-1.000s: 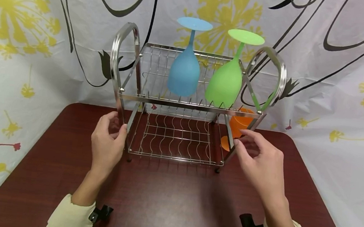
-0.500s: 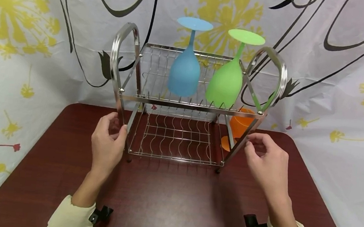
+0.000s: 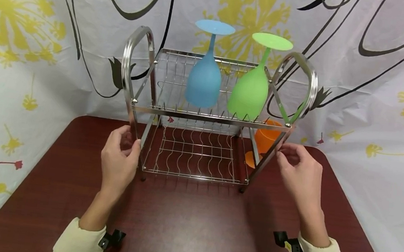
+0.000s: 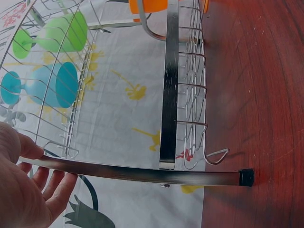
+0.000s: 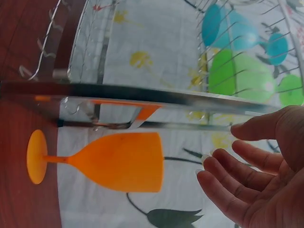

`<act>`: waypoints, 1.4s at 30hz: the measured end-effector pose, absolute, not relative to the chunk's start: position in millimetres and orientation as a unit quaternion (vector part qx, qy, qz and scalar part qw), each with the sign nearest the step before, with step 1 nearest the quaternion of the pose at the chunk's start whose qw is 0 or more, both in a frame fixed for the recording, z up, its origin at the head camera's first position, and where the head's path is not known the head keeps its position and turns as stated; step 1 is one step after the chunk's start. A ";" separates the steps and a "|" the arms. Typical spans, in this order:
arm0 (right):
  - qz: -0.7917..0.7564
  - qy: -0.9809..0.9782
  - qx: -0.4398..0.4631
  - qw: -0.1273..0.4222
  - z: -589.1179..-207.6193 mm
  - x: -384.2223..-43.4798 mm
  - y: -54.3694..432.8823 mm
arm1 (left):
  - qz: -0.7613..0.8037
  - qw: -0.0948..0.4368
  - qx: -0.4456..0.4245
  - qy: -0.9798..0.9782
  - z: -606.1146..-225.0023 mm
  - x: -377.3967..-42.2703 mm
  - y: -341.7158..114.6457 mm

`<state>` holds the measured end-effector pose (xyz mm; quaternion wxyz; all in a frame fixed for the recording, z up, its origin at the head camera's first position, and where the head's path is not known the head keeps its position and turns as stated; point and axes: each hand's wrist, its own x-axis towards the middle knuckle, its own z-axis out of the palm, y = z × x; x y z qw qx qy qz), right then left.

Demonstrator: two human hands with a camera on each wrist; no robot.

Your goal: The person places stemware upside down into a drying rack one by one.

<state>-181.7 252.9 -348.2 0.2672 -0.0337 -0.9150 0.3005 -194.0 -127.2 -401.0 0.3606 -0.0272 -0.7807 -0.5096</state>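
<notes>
A two-tier metal dish rack [image 3: 203,118] stands on the table. On its upper tier a blue goblet [image 3: 203,83] and a green goblet [image 3: 249,94] sit upside down, side by side. My left hand [image 3: 119,158] grips the rack's left front leg; the left wrist view has the thumb [image 4: 31,148] on one side of the leg and fingers [image 4: 61,192] on the other. Beside the right front leg is my right hand [image 3: 300,177], fingers loosely bent and thumb tip right at the metal. An orange goblet [image 5: 121,161] stands upright near this hand, partly hidden by the rack in the head view.
The rack's lower tier [image 3: 195,153] has wavy wires and holds no goblet. Dark red wood forms the tabletop [image 3: 191,223]. A white cloth [image 3: 382,99] with yellow flowers and dark stems hangs behind and at both sides.
My right hand has moved to the right, from the front of the right leg to its outer side. My left hand, the rack and the goblets have stayed in place.
</notes>
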 end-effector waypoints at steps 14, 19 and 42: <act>0.300 -0.926 -0.073 0.217 -362.9 -208.5 265.7 | -0.508 0.364 -0.034 -0.780 -399.6 -194.5 -127.0; 0.305 -0.927 -0.082 0.205 -367.8 -214.9 269.2 | -0.507 0.364 -0.033 -0.781 -399.1 -194.7 -126.9; 0.359 -0.915 -0.094 0.158 -398.2 -248.9 282.6 | -0.510 0.361 -0.035 -0.780 -400.4 -193.4 -127.3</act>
